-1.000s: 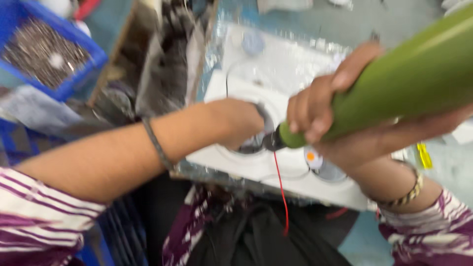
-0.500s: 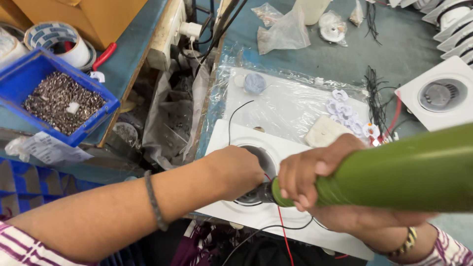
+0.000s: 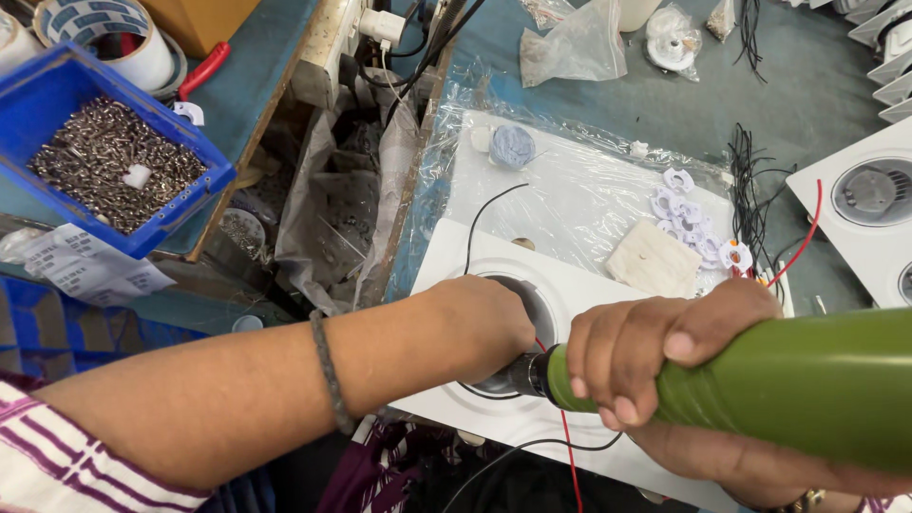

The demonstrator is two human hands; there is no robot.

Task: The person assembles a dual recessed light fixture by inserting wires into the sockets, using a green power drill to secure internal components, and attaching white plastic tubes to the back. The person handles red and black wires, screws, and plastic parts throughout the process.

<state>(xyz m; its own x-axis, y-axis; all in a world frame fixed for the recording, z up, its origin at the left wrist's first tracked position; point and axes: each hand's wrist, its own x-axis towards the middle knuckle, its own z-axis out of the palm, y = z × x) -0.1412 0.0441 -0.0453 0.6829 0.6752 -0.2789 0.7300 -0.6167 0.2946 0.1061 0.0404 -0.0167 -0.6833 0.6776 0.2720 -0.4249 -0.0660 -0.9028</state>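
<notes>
both hands (image 3: pixel 475 328) work on a cluttered teal bench (image 3: pixel 798 104), right-hand fingers (image 3: pixel 617 356) wrapped round a green driver (image 3: pixel 788 385).

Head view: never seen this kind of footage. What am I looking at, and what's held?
The one picture comes from a camera worn on a person's head, looking down at their own two bare hands; there is no machine arm. The right hand grips a green powered screwdriver, its tip pointing into the round opening of a white square light fitting. The left hand presses down on that fitting beside the tip. The fitting lies on a plastic-covered board with small white plastic parts. At the upper left, a blue bin holds screws. Another white fitting lies at the right.
</notes>
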